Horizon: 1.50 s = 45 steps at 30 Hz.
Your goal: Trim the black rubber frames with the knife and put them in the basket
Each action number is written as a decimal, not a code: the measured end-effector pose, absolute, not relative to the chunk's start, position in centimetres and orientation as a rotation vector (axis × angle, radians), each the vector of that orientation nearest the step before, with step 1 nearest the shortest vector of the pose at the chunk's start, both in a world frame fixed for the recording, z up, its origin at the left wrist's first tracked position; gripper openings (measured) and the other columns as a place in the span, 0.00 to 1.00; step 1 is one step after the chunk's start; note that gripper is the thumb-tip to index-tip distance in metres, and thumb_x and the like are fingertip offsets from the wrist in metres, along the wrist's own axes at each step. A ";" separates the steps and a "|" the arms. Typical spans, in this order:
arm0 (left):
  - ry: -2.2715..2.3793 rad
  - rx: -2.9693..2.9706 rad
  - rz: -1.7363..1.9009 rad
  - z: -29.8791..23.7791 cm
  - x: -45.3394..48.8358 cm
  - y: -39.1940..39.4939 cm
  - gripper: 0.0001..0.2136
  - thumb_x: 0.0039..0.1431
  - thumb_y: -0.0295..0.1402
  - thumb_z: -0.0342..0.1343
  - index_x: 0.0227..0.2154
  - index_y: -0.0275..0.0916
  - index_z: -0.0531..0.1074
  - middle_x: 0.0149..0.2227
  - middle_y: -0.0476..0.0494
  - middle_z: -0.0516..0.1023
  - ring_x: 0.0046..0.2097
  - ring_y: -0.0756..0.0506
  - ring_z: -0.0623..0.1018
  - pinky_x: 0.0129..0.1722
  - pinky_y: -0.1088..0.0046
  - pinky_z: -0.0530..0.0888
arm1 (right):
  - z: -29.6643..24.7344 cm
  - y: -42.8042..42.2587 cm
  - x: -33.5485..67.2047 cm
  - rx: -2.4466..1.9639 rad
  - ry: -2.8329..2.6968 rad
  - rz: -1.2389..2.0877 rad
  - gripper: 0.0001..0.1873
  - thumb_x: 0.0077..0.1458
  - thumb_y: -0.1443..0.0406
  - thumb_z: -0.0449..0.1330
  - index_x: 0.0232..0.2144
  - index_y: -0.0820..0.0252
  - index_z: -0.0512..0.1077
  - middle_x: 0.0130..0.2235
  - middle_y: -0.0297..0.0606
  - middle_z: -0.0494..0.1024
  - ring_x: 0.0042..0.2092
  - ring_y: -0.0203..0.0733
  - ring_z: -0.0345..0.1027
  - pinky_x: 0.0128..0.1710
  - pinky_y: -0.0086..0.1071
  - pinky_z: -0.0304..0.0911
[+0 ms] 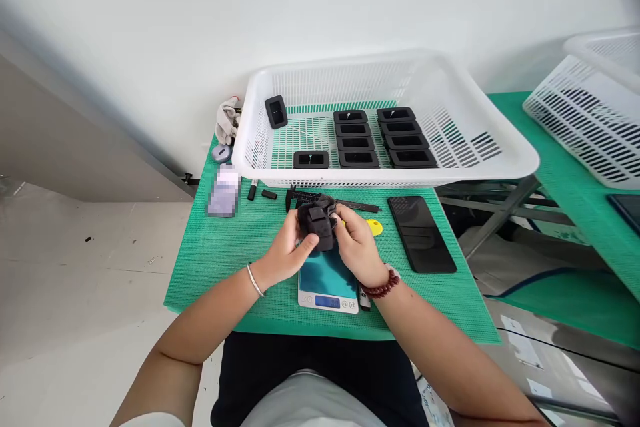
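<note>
Both my hands hold a black boxy plastic part [318,221] just above a small digital scale [327,283] on the green mat. My left hand [284,250] grips the part's left side, fingers wrapped round it. My right hand [356,243] pinches its right side, fingers closed. A silver bangle is on my left wrist, a dark bead bracelet on my right. Behind the part lies a black caliper [350,203], partly hidden by my hands. A yellow piece [375,227] peeks out right of my right hand.
A white slotted basket [500,147] behind holds several black rectangular parts [383,137]. A black phone [421,233] lies to the right. Small black pieces [260,192], a blurred card [223,190], a round tin and gloves [226,119] sit at the left. Another white basket [590,103] stands far right.
</note>
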State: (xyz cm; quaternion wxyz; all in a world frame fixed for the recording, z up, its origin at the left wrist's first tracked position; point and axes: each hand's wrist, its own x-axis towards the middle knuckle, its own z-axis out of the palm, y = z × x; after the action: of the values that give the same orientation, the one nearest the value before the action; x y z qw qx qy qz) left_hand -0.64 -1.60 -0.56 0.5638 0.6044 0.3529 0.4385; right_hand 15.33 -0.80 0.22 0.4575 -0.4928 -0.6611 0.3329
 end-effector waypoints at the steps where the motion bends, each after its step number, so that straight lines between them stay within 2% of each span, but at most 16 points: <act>1: 0.825 1.429 1.020 -0.8 -0.5 -1.7 0.21 0.60 0.48 0.51 0.48 0.39 0.58 0.47 0.38 0.70 0.49 0.41 0.73 0.46 0.63 0.73 | 0.2 -0.8 15.4 -1.232 -1.605 0.834 0.15 0.64 0.58 0.46 0.27 0.56 0.61 0.28 0.34 0.66 0.31 0.39 0.60 0.32 0.34 0.57; 8: 0.840 1.428 1.023 -0.8 -0.6 -1.5 0.20 0.63 0.45 0.50 0.51 0.39 0.55 0.51 0.35 0.68 0.53 0.41 0.72 0.51 0.59 0.70 | 0.1 -0.6 15.2 -1.256 -1.532 0.813 0.14 0.63 0.57 0.48 0.29 0.57 0.66 0.31 0.36 0.70 0.34 0.40 0.62 0.35 0.35 0.58; 14: 0.921 1.496 1.010 -0.6 -0.9 -1.7 0.22 0.62 0.46 0.50 0.53 0.39 0.56 0.51 0.35 0.69 0.52 0.40 0.72 0.51 0.58 0.71 | 0.0 -0.5 15.1 -1.284 -1.491 0.793 0.15 0.61 0.55 0.49 0.28 0.57 0.67 0.30 0.37 0.70 0.33 0.41 0.62 0.35 0.35 0.58; 18: 1.030 1.504 1.043 -0.1 -1.4 -1.7 0.23 0.61 0.48 0.51 0.51 0.38 0.57 0.51 0.35 0.69 0.53 0.39 0.71 0.51 0.59 0.70 | 0.3 0.0 16.2 -1.389 -1.319 0.741 0.19 0.61 0.51 0.50 0.24 0.57 0.62 0.24 0.32 0.61 0.28 0.36 0.53 0.28 0.32 0.51; 21: 1.011 1.303 1.082 0.3 -1.7 -1.2 0.21 0.61 0.50 0.49 0.48 0.40 0.59 0.50 0.38 0.69 0.50 0.42 0.72 0.46 0.64 0.72 | 0.6 0.2 16.8 -1.411 -1.294 0.766 0.21 0.60 0.51 0.50 0.22 0.57 0.58 0.24 0.31 0.57 0.27 0.35 0.48 0.27 0.31 0.48; 24: 0.945 1.104 1.100 0.3 -1.9 -0.7 0.19 0.60 0.51 0.49 0.45 0.41 0.62 0.47 0.42 0.71 0.46 0.44 0.73 0.40 0.68 0.73 | 0.7 0.2 16.8 -1.370 -1.339 0.864 0.20 0.60 0.50 0.50 0.23 0.56 0.58 0.25 0.31 0.58 0.28 0.35 0.50 0.27 0.31 0.50; 29: 0.865 1.040 1.111 -0.1 -2.0 -0.5 0.17 0.61 0.48 0.51 0.44 0.41 0.64 0.45 0.45 0.72 0.45 0.45 0.73 0.40 0.70 0.72 | 0.5 0.4 16.7 -1.290 -1.397 0.997 0.20 0.59 0.49 0.51 0.25 0.57 0.63 0.27 0.32 0.61 0.30 0.36 0.53 0.29 0.30 0.52; 35: 0.866 1.083 1.086 -0.2 -2.0 -0.6 0.17 0.60 0.48 0.51 0.44 0.41 0.66 0.44 0.45 0.70 0.46 0.46 0.71 0.43 0.70 0.71 | 0.4 0.4 17.1 -1.242 -1.411 1.098 0.20 0.59 0.49 0.51 0.28 0.58 0.68 0.29 0.34 0.65 0.32 0.37 0.56 0.31 0.31 0.55; 41: 0.889 1.086 1.081 -0.1 -2.0 -0.6 0.17 0.60 0.49 0.52 0.43 0.41 0.66 0.45 0.44 0.71 0.48 0.44 0.70 0.47 0.69 0.70 | 0.4 0.4 16.8 -1.182 -1.475 1.213 0.19 0.59 0.49 0.52 0.27 0.58 0.66 0.27 0.33 0.65 0.31 0.36 0.57 0.31 0.31 0.57; 45: 0.887 1.095 1.083 0.0 -1.9 -0.6 0.17 0.60 0.48 0.51 0.44 0.41 0.65 0.47 0.45 0.71 0.51 0.44 0.69 0.51 0.67 0.68 | 0.6 0.2 16.4 -1.130 -1.592 1.221 0.16 0.59 0.53 0.53 0.28 0.58 0.67 0.28 0.33 0.67 0.30 0.36 0.60 0.32 0.31 0.59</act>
State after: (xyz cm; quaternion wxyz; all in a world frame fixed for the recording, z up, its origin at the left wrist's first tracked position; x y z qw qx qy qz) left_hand -1.94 -0.59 0.03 0.6306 0.4781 0.3873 0.4729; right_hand 16.44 0.23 0.59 0.4073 -0.4481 -0.6314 0.4843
